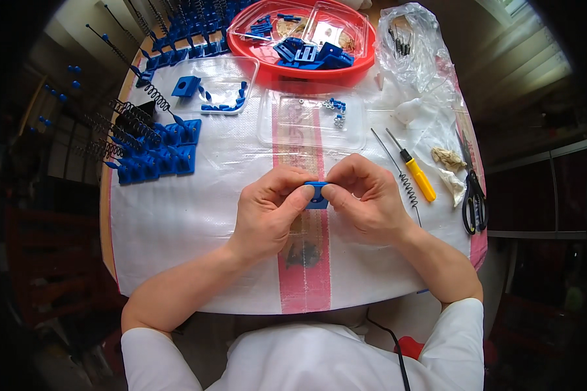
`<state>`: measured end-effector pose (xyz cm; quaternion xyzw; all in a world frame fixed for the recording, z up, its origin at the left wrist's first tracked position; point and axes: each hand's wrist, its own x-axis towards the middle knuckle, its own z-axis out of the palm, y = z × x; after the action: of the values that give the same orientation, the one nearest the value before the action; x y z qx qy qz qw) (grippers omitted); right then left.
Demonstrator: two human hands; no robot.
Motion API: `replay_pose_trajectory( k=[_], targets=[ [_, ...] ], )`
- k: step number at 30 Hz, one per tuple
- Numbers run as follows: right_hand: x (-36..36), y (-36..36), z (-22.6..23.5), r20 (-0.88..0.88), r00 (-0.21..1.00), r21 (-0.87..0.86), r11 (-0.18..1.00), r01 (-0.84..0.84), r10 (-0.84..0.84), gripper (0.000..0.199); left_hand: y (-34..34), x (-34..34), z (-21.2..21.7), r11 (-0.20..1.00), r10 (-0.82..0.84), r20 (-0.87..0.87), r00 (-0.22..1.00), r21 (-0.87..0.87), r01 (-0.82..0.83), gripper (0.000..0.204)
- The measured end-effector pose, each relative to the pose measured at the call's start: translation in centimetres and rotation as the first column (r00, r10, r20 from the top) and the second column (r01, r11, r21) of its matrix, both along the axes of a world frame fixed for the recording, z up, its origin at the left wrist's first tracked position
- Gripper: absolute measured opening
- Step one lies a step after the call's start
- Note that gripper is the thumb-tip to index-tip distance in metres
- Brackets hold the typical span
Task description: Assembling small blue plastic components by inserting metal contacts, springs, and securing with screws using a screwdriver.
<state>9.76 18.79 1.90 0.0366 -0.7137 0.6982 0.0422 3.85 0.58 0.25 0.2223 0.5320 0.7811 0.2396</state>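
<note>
Pinching the small blue piece tight, both hands are best kept steady and close above the tabletop.

Both hands meet over the middle of a white woven cloth with a red stripe, pinching a small blue plastic block between them. The left hand grips it with thumb and forefinger from the left; the right hand closes on it from the right. Just beside the right hand lie a wire spring on a thin rod and a yellow-handled screwdriver, with black scissors farther right. To the left sits a cluster of blue blocks with springs. Farther up are a clear tray holding small screws and a red bowl of blue parts.
</note>
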Motion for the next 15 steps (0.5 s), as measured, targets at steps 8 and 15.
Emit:
replay_pose_trajectory(
  k=[8, 15],
  targets=[
    [0.1, 0.0, 0.3, 0.041, 0.999, -0.023, 1.000, -0.002, 0.003, 0.009, 0.0, 0.1, 0.2, 1.000, 0.006, 0.066, 0.998, -0.015, -0.005, 0.013],
    [0.1, -0.2, 1.2, 0.134, 0.991, -0.069, 0.998, 0.015, -0.005, 0.008, -0.2, 0.2, 0.7, 0.996, 0.041, 0.157, 0.987, -0.089, -0.027, 0.014]
  ],
)
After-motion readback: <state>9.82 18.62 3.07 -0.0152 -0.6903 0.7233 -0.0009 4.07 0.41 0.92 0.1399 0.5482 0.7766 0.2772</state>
